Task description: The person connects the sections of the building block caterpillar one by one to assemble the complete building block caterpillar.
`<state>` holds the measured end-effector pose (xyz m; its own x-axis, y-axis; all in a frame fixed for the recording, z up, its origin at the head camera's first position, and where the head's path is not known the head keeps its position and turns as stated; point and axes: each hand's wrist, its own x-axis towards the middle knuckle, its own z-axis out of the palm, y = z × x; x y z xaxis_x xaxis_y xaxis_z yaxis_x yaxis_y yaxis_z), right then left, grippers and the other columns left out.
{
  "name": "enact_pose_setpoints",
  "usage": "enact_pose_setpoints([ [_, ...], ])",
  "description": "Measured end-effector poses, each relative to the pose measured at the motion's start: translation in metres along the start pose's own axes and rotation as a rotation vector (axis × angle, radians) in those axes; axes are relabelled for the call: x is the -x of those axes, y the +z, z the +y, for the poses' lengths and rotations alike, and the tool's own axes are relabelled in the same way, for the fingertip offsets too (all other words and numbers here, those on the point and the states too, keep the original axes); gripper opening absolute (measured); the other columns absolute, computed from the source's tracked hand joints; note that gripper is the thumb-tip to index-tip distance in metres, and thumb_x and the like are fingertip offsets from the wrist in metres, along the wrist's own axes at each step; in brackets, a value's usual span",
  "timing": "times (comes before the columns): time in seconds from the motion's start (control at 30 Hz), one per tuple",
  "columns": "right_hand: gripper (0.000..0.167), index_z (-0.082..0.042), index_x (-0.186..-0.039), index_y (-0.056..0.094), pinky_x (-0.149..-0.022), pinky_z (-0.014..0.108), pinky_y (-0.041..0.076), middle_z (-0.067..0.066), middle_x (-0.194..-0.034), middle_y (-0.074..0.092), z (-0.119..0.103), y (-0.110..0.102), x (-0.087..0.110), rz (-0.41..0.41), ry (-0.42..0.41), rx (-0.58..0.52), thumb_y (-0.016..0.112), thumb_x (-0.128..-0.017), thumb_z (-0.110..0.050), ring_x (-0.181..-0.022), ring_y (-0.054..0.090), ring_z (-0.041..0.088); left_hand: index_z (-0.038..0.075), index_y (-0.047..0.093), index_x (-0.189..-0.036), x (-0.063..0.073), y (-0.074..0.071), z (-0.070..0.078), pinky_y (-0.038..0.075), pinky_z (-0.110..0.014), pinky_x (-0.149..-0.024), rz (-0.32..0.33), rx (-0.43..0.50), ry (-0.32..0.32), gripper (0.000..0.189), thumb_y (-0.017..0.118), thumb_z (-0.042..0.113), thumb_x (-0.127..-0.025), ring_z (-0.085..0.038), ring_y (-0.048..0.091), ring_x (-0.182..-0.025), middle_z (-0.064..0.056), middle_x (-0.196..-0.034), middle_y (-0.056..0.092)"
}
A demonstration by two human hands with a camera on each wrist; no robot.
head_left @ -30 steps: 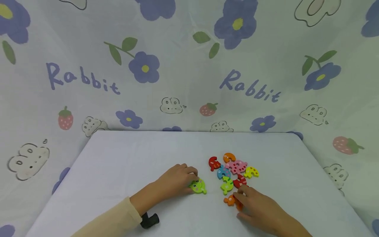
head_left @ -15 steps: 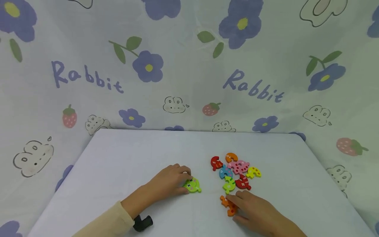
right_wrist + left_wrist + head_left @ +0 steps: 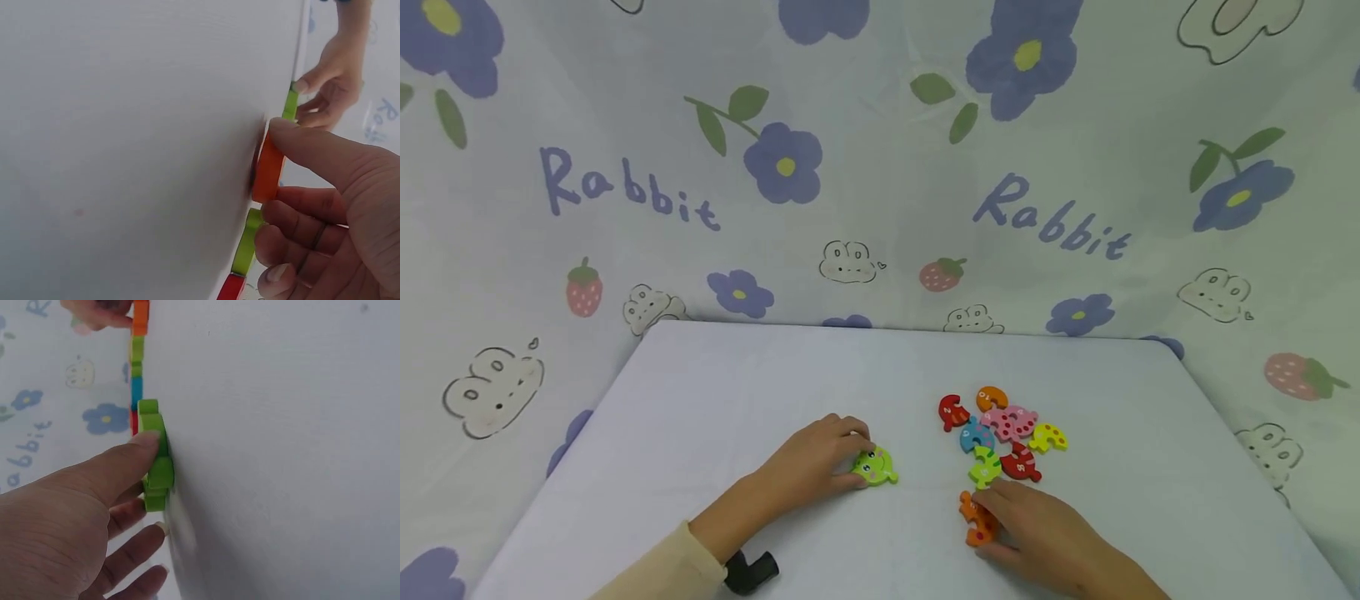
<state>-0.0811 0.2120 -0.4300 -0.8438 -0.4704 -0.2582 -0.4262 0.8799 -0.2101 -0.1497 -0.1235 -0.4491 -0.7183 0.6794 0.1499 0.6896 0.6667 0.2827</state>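
My left hand (image 3: 820, 462) pinches a bright green puzzle piece (image 3: 876, 468) with a smiling face. In the left wrist view the thumb lies along the edge of this green piece (image 3: 161, 472), other fingers on its far side. To the right, my right hand (image 3: 1041, 533) holds an orange puzzle piece (image 3: 979, 521) with red dots between thumb and fingertips. Its thumb presses one end of the orange piece (image 3: 270, 169) in the right wrist view. Just beyond that hand lies a green striped piece (image 3: 984, 468), beside a red striped piece (image 3: 1020, 463).
Further back lie a blue piece (image 3: 976, 437), pink dotted pieces (image 3: 1009, 422), a yellow piece (image 3: 1048, 437), a red piece (image 3: 952, 412) and another orange piece (image 3: 992, 398). A black object (image 3: 752, 573) shows by the left wrist. White cloth covers the table (image 3: 737, 375); a printed curtain (image 3: 880, 167) hangs behind.
My left hand has slid left with the green face piece. My right hand has moved slightly left, and the orange piece has turned and now shows more of its face.
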Motion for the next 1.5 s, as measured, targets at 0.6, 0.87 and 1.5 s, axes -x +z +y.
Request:
enact_pose_setpoints([
  [0.6,0.053,-0.018,-0.118,0.072,-0.075,0.029,0.059,-0.012,-0.099,0.054,-0.004,-0.009,-0.014,0.123,-0.062,0.019,0.088,-0.08,-0.052,-0.088,0.054,0.005,0.013,0.074,-0.125,0.014,0.005,0.001,0.053,-0.033,-0.094,0.086,0.094,-0.083,0.045,0.087,0.033,-0.087,-0.013,0.055,-0.11,0.006,-0.129,0.061],
  [0.87,0.056,-0.016,-0.123,0.072,-0.08,0.034,0.06,-0.008,-0.11,0.058,0.0,-0.012,-0.013,0.118,-0.051,0.045,0.09,-0.08,-0.047,-0.097,0.058,0.011,0.016,0.074,-0.125,0.02,0.011,-0.004,0.054,-0.033,-0.092,0.129,0.109,-0.095,0.043,0.087,0.034,-0.087,-0.011,0.053,-0.109,0.009,-0.13,0.06],
  [1.5,0.06,-0.005,-0.127,0.071,-0.089,0.05,0.059,0.011,-0.124,0.066,0.021,-0.032,-0.063,0.274,0.103,-0.046,0.083,-0.088,-0.048,-0.103,0.065,0.025,0.022,0.074,-0.13,0.034,0.026,-0.009,0.05,-0.035,-0.101,0.185,0.221,-0.185,0.046,0.086,0.036,-0.088,-0.007,0.051,-0.117,0.014,-0.134,0.059],
])
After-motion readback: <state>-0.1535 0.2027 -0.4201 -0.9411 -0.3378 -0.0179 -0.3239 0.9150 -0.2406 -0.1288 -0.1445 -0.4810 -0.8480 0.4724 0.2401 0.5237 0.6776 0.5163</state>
